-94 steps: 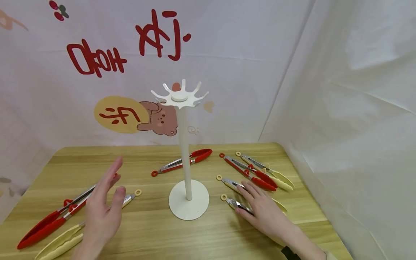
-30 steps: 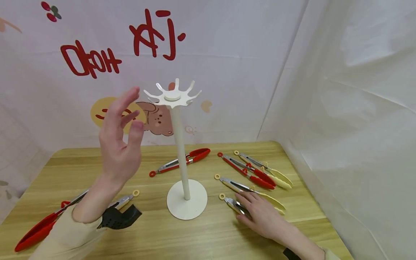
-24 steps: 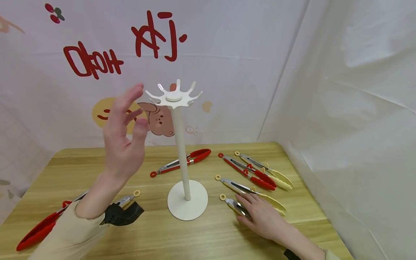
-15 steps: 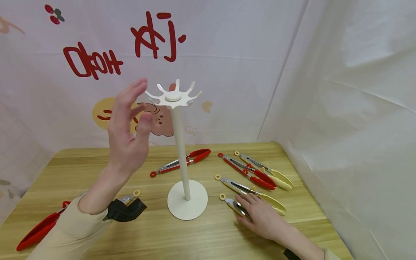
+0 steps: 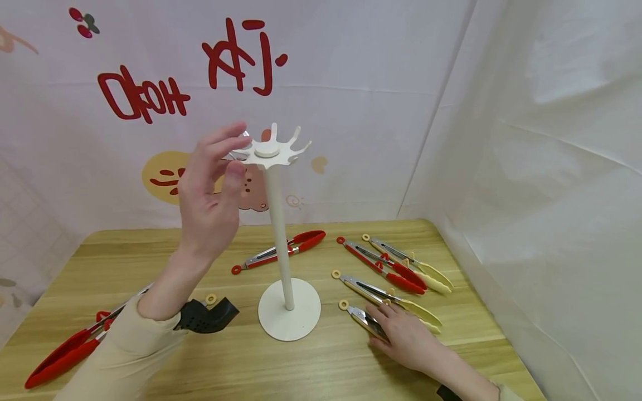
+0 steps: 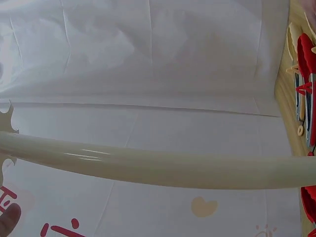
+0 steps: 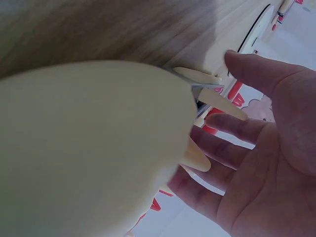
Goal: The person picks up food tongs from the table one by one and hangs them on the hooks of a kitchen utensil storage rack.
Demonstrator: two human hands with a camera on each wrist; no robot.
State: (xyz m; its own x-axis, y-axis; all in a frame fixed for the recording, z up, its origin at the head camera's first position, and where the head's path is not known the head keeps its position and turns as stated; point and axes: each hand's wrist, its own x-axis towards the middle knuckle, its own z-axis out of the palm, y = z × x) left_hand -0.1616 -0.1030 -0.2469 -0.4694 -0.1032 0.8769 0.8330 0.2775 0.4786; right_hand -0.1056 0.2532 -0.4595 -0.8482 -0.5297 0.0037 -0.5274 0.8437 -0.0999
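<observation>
A white stand (image 5: 283,234) with a ring of upturned prongs rises from a round base. My left hand (image 5: 208,195) is raised at its left side, fingers bent over the left prongs and thumb below them. The fingers overlap the prongs in the head view; the left wrist view shows the pole and one fingertip (image 6: 11,216). My right hand (image 5: 408,337) lies over the nearest cream tongs (image 5: 366,322) on the right, covering much of them. In the right wrist view its fingers are spread loosely beside the tongs' big cream head (image 7: 94,148), thumb apart.
More tongs lie on the wooden table (image 5: 301,367): cream ones (image 5: 386,292), red ones (image 5: 383,264) and another cream pair (image 5: 426,267) right, red ones (image 5: 261,257) behind the pole, red ones (image 5: 65,353) left. My left sleeve partly hides another cream pair. White cloth hangs behind and right.
My left hand has risen from above the left tongs to the stand's top, then moved right until its fingers overlap the prongs. The right hand has stayed nearly still.
</observation>
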